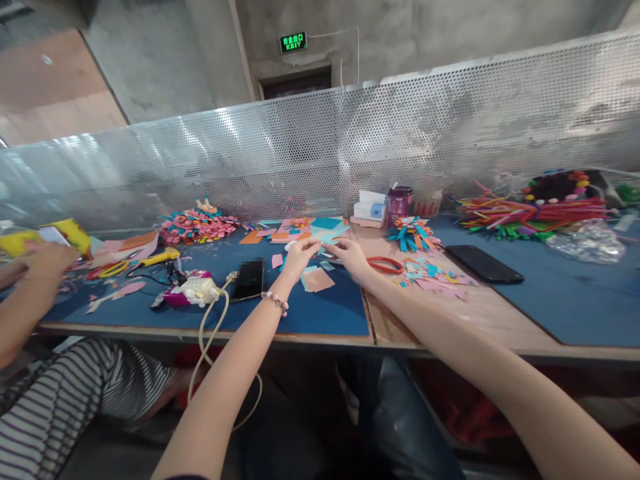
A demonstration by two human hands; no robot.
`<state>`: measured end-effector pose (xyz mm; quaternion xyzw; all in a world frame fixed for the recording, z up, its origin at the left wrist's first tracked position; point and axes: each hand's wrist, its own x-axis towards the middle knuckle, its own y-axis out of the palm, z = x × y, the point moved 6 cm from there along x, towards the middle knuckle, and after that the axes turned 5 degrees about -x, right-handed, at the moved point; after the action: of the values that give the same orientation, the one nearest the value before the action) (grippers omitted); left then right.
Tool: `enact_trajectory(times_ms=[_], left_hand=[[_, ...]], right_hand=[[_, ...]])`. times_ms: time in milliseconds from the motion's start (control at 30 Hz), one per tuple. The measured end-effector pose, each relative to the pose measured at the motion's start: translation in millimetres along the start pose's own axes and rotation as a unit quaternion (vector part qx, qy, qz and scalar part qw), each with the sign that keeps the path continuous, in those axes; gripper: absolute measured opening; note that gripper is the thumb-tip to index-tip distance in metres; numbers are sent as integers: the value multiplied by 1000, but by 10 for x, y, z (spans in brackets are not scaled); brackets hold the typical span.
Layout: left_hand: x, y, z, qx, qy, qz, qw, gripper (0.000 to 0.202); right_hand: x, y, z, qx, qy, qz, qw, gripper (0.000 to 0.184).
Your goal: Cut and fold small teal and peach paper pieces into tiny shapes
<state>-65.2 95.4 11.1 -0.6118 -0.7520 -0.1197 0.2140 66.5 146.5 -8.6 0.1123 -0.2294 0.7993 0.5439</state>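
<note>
Over the blue tabletop (333, 320), the left hand (300, 257) and right hand (353, 257) nearly meet, fingers bunched, whether gripping anything I cannot tell, a peach paper square (320, 281) lying nearer and turquoise paper (329, 224) beyond.

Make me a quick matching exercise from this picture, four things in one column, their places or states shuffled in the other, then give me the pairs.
Things
1. Beaded bracelet
2. Exit sign
3. Purple cup
4. Tan paper square

Places or states
A. Beside the white tissue box
B. Lying on the blue mat
C. Around the wrist of the left hand
D. Glowing green, high up

Pairs: 1-C, 2-D, 3-A, 4-B
</note>
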Motion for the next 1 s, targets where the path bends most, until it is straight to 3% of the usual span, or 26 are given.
enact_trajectory(times_ms=[1000], left_hand=[[-29, 9, -33, 12, 8, 9, 1000, 24]], right_hand=[[12, -18, 24, 6, 7, 5, 1000, 26]])
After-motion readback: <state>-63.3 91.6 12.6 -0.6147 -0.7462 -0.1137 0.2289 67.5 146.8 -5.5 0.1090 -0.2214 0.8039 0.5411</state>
